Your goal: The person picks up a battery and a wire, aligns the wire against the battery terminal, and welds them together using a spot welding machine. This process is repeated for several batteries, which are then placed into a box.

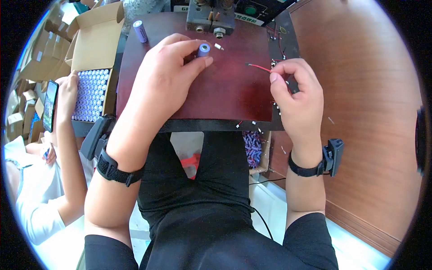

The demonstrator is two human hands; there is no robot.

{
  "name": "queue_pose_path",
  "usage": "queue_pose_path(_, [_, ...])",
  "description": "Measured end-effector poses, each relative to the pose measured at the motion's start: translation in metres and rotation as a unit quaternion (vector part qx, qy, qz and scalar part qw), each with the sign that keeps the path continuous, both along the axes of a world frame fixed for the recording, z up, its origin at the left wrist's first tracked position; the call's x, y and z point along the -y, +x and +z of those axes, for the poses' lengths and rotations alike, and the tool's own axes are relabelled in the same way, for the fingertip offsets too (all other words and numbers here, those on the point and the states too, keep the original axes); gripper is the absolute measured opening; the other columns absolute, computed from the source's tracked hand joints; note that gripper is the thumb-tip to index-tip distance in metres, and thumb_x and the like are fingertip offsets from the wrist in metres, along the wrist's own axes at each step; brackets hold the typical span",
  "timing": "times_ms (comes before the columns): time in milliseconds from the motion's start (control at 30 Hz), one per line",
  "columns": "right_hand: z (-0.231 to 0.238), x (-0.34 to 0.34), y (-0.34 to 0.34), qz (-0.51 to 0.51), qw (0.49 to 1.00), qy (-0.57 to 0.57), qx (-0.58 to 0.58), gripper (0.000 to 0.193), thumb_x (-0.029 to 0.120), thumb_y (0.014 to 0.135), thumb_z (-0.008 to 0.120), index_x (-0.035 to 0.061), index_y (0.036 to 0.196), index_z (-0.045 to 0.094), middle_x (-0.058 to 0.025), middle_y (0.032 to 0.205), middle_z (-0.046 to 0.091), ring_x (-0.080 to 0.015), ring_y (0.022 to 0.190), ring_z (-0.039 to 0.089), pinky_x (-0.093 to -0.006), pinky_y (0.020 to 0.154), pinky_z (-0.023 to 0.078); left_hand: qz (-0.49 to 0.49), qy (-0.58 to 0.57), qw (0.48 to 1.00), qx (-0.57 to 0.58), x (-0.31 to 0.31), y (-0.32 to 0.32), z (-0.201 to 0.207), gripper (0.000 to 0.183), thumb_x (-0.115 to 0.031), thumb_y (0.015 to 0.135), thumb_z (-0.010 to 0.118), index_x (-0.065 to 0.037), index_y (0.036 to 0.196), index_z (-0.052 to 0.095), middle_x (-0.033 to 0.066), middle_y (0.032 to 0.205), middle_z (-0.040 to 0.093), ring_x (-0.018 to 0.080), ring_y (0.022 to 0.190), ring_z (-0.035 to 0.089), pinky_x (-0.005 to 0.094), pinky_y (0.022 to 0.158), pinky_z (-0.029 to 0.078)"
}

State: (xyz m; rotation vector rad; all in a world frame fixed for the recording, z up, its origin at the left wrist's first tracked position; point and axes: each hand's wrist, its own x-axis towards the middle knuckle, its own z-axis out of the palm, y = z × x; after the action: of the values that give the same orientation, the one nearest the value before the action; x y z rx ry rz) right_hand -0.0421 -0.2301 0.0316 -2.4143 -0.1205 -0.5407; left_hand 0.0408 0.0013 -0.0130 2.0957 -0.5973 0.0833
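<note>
Between the thumb and fingers of my left hand (168, 63), a purple cylindrical battery cell (204, 50) is held with its round end facing up. My right hand (298, 87) pinches a thin red wire (260, 67), whose dark tip points left over the dark red work mat (220, 96). Just right of the held cell lies a small white connector (218, 46). Another purple battery cell (140, 32) stands on the mat at the back left. Above my left hand is a metal machine head (210, 20) with two copper-coloured pins.
An open cardboard box (109, 96) of upright purple cells stands at the left. Beside it are a co-worker's hand (67, 92) and a phone (50, 105). Small connectors and wire scraps (254, 123) lie along the table's edge. Below is a box of purple pieces (253, 150); a wooden panel (360, 90) rises at the right.
</note>
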Motion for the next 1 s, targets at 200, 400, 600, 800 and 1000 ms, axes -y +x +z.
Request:
queue_pose_path(200, [0.004,-0.003,0.007,0.003,0.999,0.041,-0.017,0.009,0.007,0.087,0.071,-0.0001,0.091,0.068,-0.0075,0.088,0.065,-0.0182,0.077,0.061,-0.0302,0.071,0.049,0.028,-0.012,0.999,0.016,0.005,0.004,0.001,0.031,-0.021,0.092,0.074,0.0,0.114,0.073,0.0143,0.107,0.069,0.031,0.1,0.068,0.0351,0.089,0.051])
queue_pose_path(400, [0.006,-0.007,0.012,-0.032,0.979,0.152,-0.13,0.012,0.01,0.089,0.071,-0.0013,0.093,0.069,-0.0058,0.086,0.066,-0.013,0.076,0.058,-0.0276,0.07,0.047,0.038,-0.005,0.998,0.057,0.006,0.006,0.001,0.027,-0.015,0.09,0.075,0.003,0.11,0.073,0.0187,0.102,0.067,0.0386,0.094,0.068,0.0406,0.083,0.054])
queue_pose_path(600, [0.004,-0.01,0.018,-0.021,0.986,0.124,-0.111,0.015,0.013,0.09,0.071,-0.0017,0.094,0.07,-0.006,0.087,0.067,-0.0132,0.077,0.06,-0.0274,0.071,0.048,0.051,0.001,0.998,0.046,0.007,0.007,0.0,0.029,-0.023,0.091,0.075,0.001,0.108,0.072,0.014,0.098,0.065,0.0317,0.091,0.066,0.0365,0.081,0.05])
queue_pose_path(800, [0.003,-0.012,0.02,-0.023,0.985,0.124,-0.122,0.015,0.013,0.09,0.07,-0.0015,0.094,0.071,-0.006,0.086,0.068,-0.0123,0.078,0.06,-0.0274,0.072,0.048,0.043,-0.022,0.997,0.053,0.005,0.01,-0.003,0.029,-0.024,0.091,0.074,0.001,0.105,0.071,0.0143,0.095,0.064,0.0316,0.087,0.065,0.0367,0.079,0.05])
queue_pose_path(1000, [0.003,-0.011,0.02,-0.012,0.983,0.122,-0.138,0.012,0.01,0.098,0.068,-0.0007,0.102,0.07,0.0066,0.084,0.06,-0.0016,0.075,0.05,-0.0196,0.067,0.039,0.06,0.032,0.997,0.034,0.006,0.011,0.005,0.03,-0.028,0.092,0.074,-0.001,0.103,0.072,0.0143,0.095,0.064,0.0327,0.087,0.065,0.0377,0.079,0.05])
